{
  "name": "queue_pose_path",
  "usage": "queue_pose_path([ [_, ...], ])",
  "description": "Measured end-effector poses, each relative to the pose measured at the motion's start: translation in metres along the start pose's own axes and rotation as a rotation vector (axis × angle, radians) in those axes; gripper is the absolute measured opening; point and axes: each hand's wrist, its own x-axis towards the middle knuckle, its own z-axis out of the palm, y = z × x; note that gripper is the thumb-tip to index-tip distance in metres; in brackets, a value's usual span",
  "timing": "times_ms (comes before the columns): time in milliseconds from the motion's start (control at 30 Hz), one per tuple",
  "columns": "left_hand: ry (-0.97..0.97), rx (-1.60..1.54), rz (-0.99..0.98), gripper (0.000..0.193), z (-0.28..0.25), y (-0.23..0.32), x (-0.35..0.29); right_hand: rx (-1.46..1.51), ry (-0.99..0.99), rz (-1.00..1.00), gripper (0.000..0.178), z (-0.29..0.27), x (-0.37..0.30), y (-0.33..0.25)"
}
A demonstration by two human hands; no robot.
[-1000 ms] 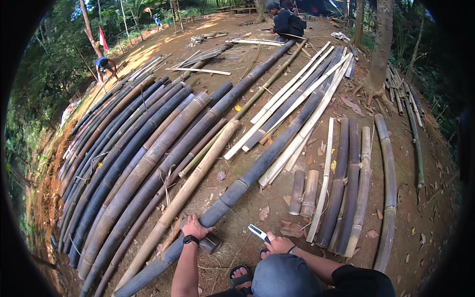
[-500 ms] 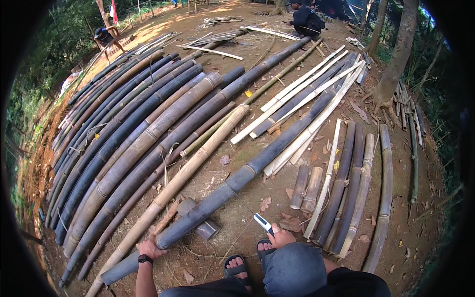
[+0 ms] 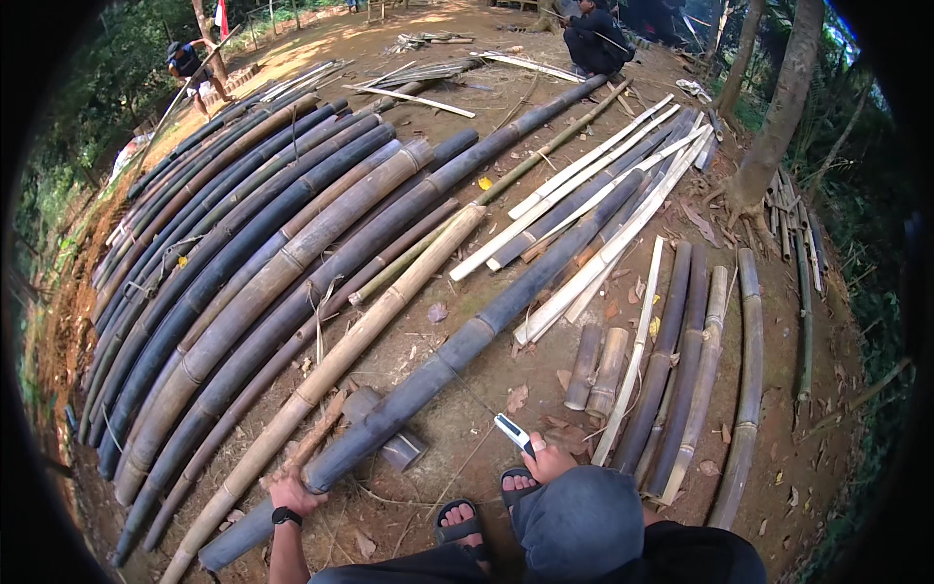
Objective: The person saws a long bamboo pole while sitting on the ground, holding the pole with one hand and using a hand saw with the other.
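A long dark bamboo pole [image 3: 438,365] runs from my lower left toward the far right, propped over a short bamboo piece [image 3: 401,450]. My left hand [image 3: 292,492], wearing a dark wristband, is wrapped on the pole near its close end. In my right hand [image 3: 551,460] is the white-and-black handle of a handsaw [image 3: 513,431]. Its blade shows only as a thin line reaching the pole's side. My knee partly covers the right wrist and forearm.
Many bamboo poles [image 3: 263,263] lie side by side on the left. Pale split strips [image 3: 613,258] and shorter bamboo lengths [image 3: 666,360] lie to the right, near a tree [image 3: 778,107]. Two people are in the distance, one crouching [image 3: 595,41], one holding a long pole [image 3: 190,73].
The view has shifted slightly. Both my hands keep nearly the same place on the pole and saw. The distant crouching person is more upright, and the one at left has a long pole raised.
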Motion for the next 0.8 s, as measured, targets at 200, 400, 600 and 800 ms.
queue_pose_path([
  [200,0.048,-0.027,0.030,0.081,0.007,-0.001,-0.004,-0.029,-0.065,0.089,0.037,-0.005,-0.001,-0.008],
  [400,0.046,-0.064,0.027,0.077,-0.003,0.030,-0.009,-0.110,-0.048,0.140,0.033,-0.025,-0.009,-0.002],
  [600,-0.014,-0.089,0.049,0.079,-0.013,0.035,-0.005,-0.113,-0.071,0.075,0.035,-0.029,0.008,0.007],
  [800,0.020,-0.125,0.100,0.116,-0.011,0.038,0.004,-0.085,-0.050,0.092,0.042,-0.017,0.006,0.019],
])
